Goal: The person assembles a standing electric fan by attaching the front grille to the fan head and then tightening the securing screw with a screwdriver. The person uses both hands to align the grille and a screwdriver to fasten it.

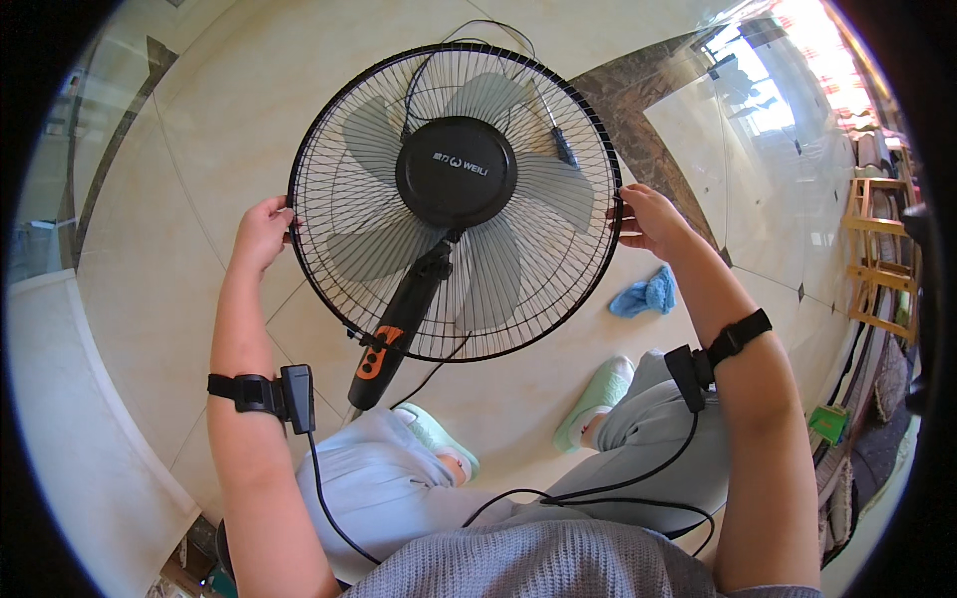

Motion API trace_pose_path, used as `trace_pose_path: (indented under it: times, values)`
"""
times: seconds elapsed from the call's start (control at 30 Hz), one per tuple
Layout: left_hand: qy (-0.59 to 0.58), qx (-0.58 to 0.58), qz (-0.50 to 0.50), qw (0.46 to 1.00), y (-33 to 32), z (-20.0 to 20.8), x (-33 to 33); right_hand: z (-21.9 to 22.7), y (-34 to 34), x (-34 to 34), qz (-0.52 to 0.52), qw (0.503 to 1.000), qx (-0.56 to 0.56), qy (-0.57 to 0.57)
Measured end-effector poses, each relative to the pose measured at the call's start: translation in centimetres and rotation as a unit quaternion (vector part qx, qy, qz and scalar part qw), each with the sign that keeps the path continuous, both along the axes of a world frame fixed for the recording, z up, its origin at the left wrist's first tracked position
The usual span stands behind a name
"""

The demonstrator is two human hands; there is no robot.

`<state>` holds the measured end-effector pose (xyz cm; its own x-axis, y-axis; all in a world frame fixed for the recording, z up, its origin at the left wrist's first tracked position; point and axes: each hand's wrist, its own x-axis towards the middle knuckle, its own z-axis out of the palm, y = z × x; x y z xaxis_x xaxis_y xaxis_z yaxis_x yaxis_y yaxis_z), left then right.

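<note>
Fan (457, 171) between hands (263, 234) (653, 221); slippers (603, 397), blue cloth (644, 294) nearby.

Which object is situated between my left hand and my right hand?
In the head view, the fan fills that stretch: the left hand holds it at one edge, the right hand at the opposite one.

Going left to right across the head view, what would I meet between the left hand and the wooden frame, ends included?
Left hand, fan, right hand, wooden frame.
</note>
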<state>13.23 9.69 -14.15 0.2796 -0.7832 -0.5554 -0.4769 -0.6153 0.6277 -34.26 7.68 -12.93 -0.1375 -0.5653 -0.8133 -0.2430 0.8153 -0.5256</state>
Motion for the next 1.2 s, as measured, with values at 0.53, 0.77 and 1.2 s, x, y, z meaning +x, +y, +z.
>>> trace_pose_path:
  times: [0.53, 0.77, 1.2]
  values:
    - [0.051, 0.005, 0.002, 0.999, 0.3, 0.1, 0.2, -2.9, -15.9, 2.4, 0.058, 0.991, -0.117, 0.017]
    - [0.081, 0.002, 0.030, 0.996, 0.4, -0.1, 0.1, -3.1, -16.8, 4.4, 0.114, 0.991, -0.059, -0.037]
    - [0.097, 0.001, 0.038, 0.995, 0.4, -0.6, 0.2, -3.6, -16.8, 4.3, 0.135, 0.986, -0.095, -0.020]
